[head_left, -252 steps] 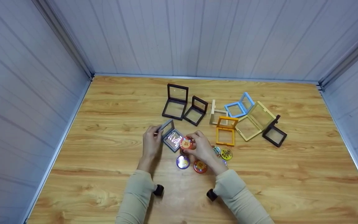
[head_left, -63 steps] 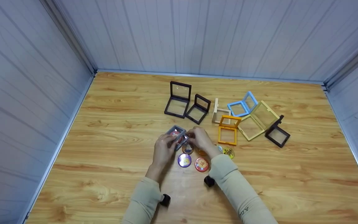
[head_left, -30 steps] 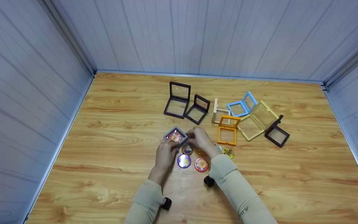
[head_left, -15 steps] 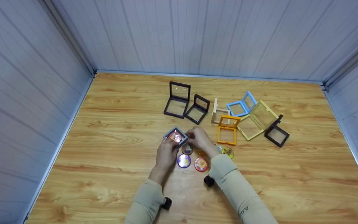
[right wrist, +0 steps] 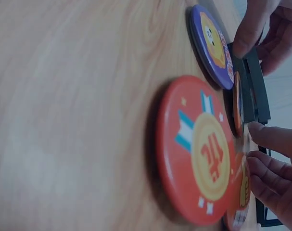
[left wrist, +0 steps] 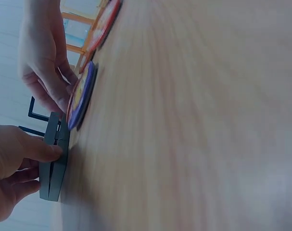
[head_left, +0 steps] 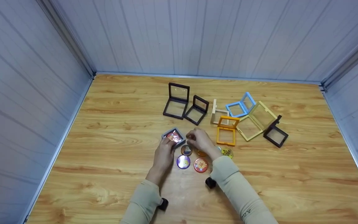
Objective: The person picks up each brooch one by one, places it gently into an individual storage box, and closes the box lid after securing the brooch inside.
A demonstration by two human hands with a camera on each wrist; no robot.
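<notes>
A grey square display frame [head_left: 180, 144] lies on the table in the head view, a red round badge [head_left: 173, 137] showing through its window. My left hand [head_left: 163, 155] grips its near left side, thumb and fingers across the two halves. In the left wrist view a thin dark line runs between the halves of the frame [left wrist: 53, 163]. Just off the frame's right corner is my right hand [head_left: 200, 140], fingers loosely bent around nothing. Below it lie an orange-rimmed badge [head_left: 186, 150], a purple badge [head_left: 183, 162] and another red badge [head_left: 201, 165].
Farther back stand several opened frames: a large dark one [head_left: 176, 100], a smaller dark one [head_left: 194, 115], orange [head_left: 226, 137], blue [head_left: 236, 109], yellow [head_left: 249, 127], cream [head_left: 213, 112] and dark at right [head_left: 277, 137]. A yellow badge [head_left: 227, 152] lies beside my right wrist. Panels wall the table.
The grey frame was open while my right hand held the red badge; now the badge is inside and its halves are together. My right hand has just come off the frame's corner.
</notes>
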